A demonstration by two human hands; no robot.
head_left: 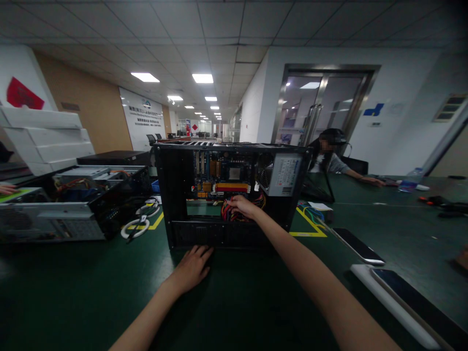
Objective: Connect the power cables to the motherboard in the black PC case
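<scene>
A black computer case (197, 234) stands upright in front of me with its side open. Inside are the motherboard (234, 163), red and yellow memory slots (232, 187) and, at the upper right, a silver power supply (287, 174). My right hand (243, 206) reaches into the case, its fingers closed on a bundle of coloured power cables (225, 212) below the memory slots. Flat on the green table, fingers spread, my left hand (193, 267) rests against the lower front edge of the case.
Another opened computer case (69, 219) lies at the left beside coiled white cables (136, 227). Phones (358, 245) and a white box-like item (395, 302) lie at the right. A person (331, 156) sits across the table near a water bottle (411, 180). At the far left edge, another person's hand (7, 189) shows.
</scene>
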